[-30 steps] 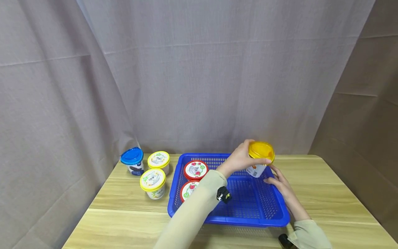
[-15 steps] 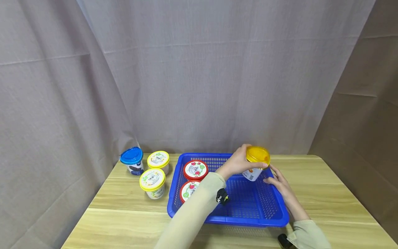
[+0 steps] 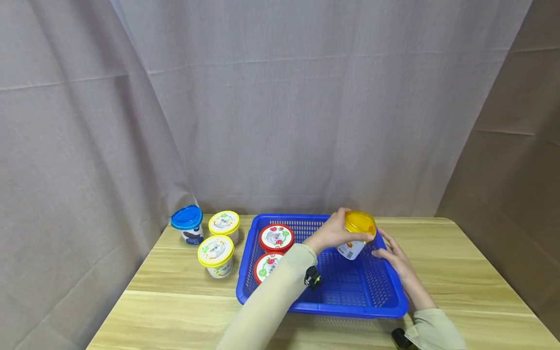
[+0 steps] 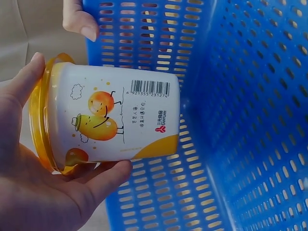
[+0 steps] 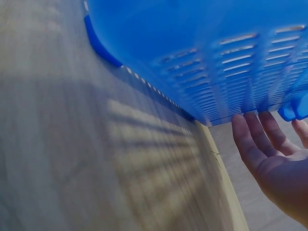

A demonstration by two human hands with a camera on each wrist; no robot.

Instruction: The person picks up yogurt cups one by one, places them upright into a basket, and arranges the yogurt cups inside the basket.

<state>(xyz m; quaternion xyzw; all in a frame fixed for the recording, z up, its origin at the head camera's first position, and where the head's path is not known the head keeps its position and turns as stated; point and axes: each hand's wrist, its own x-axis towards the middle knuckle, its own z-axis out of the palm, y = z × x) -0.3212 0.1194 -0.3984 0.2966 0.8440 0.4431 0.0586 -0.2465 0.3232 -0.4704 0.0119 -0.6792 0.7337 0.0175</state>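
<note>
A wooden surface [image 3: 437, 272] was backed by grey curtain [image 3: 280, 107]. Above the blue basket [image 3: 350, 307], the orange-lidded cup [image 3: 356, 233] was gripped tilted by the left hand [image 3: 334, 232]; the right hand [image 3: 393, 257], fingers relaxed, was laid against the basket's outer wall.

Two red-lidded tubs [image 3: 274, 237] in the left of my basket, two yellow-lidded tubs [image 3: 216, 250] just left of it on my bench [image 3: 175, 311], a blue-lidded tub [image 3: 186, 218] behind them, grey curtain [image 3: 280, 107] at the back

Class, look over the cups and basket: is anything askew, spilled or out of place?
Only the orange-lidded cup: the left hand holds it tilted above the blue basket, while the other cups stand upright. Nothing looks spilled.
</note>
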